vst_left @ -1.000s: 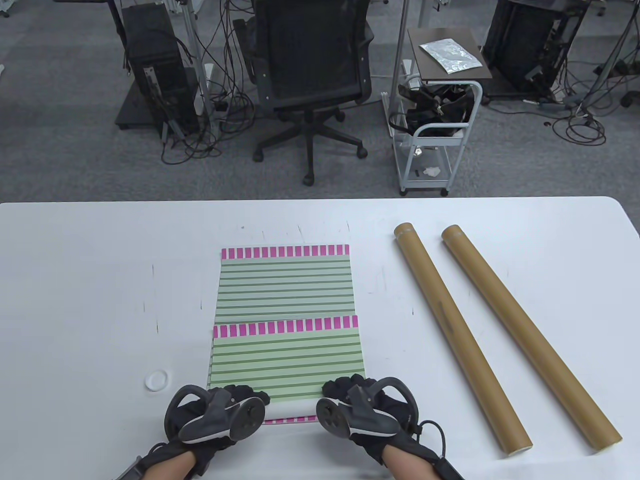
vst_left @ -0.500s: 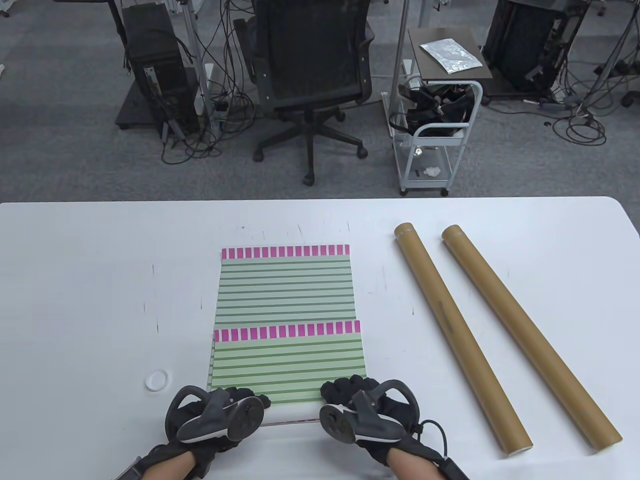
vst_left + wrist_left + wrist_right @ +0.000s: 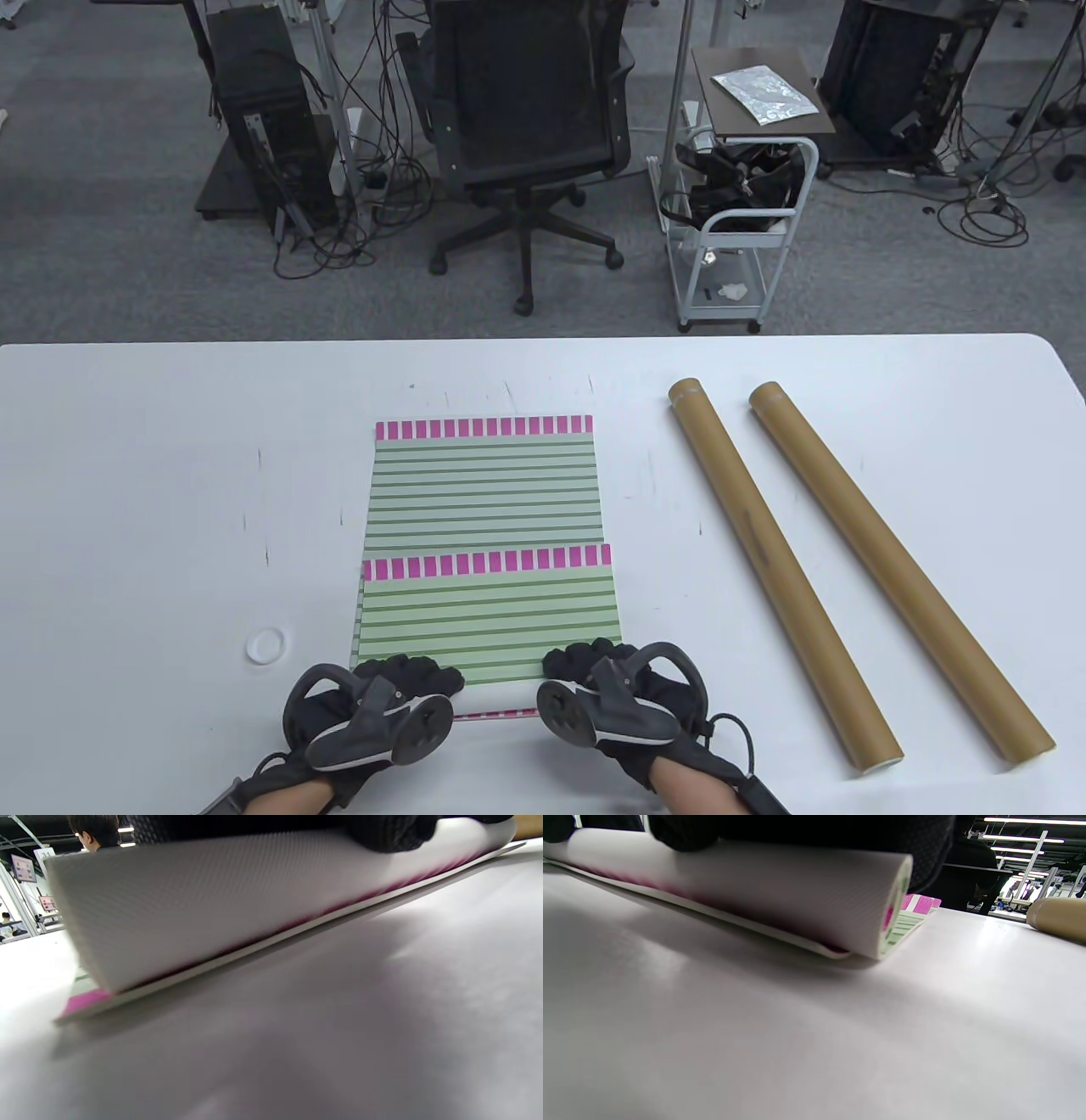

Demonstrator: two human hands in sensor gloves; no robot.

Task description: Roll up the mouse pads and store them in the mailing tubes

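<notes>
Two green-striped mouse pads with magenta end bands lie stacked mid-table. The upper pad (image 3: pixel 488 615) lies over the near half of the lower pad (image 3: pixel 484 484). My left hand (image 3: pixel 399 679) and right hand (image 3: pixel 594 666) grip the upper pad's near edge, which is curled into a small roll with its white underside out. The roll shows in the left wrist view (image 3: pixel 212 908) and the right wrist view (image 3: pixel 797 899), with gloved fingers over its top. Two brown mailing tubes (image 3: pixel 776 569) (image 3: pixel 899 569) lie side by side to the right, untouched.
A small white round cap (image 3: pixel 265 645) lies on the table left of the pads. One tube's end shows in the right wrist view (image 3: pixel 1056 916). An office chair (image 3: pixel 526 127) and a cart (image 3: pixel 747 212) stand beyond the far table edge.
The upper pad's far magenta band has slid slightly toward me as the near edge curled. My left hand has shifted a little nearer. The tubes have not moved.
</notes>
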